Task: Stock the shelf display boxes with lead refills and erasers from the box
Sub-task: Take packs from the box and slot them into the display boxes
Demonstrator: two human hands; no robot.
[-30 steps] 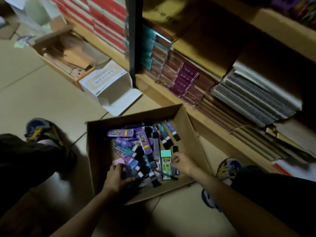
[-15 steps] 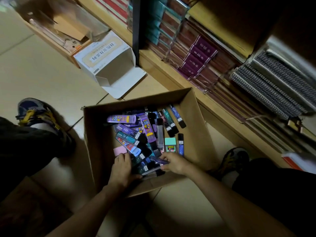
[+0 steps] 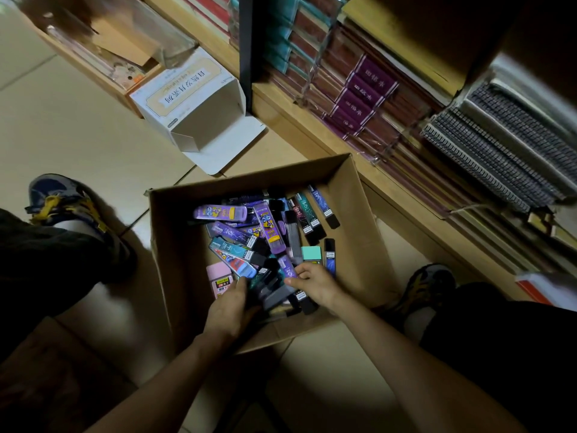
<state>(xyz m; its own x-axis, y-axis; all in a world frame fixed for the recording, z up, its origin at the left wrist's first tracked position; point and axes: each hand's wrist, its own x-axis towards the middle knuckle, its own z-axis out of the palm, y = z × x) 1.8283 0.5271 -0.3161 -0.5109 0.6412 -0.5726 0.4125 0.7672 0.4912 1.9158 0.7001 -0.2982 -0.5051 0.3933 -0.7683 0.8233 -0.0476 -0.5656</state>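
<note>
1. The left hand (image 3: pixel 231 307) is lowered into the near end of the cardboard box (image 3: pixel 175 245), back upward. Its fingers are curled down against a bundle of dark lead refill cases (image 3: pixel 271 295). The fingertips are hidden, so a firm grip cannot be told.
2. The right hand (image 3: pixel 313 282) is held just beside it, over the same bundle. A purple lead refill case (image 3: pixel 288 269) is pinched between its thumb and bent fingers.
3. Both forearms are stretched forward from the bottom edge, meeting over the box.
4. The rest of the stock is heaped loosely in the box: purple, teal and black refill cases, a pink case (image 3: pixel 218 278) touching the left hand, and a mint-green case (image 3: pixel 311 254) just beyond the right hand.
5. The box is set on the tiled floor between two shoes, the left shoe (image 3: pixel 62 207) and the right shoe (image 3: pixel 427 285).
6. An opened white display box (image 3: pixel 187 98) is laid on its side beyond the cardboard box, against the wooden shelf (image 3: pixel 312 126).
7. Wrapped notebooks (image 3: pixel 362 92) and spiral notebooks (image 3: pixel 499 151) are stacked on that shelf.
</note>
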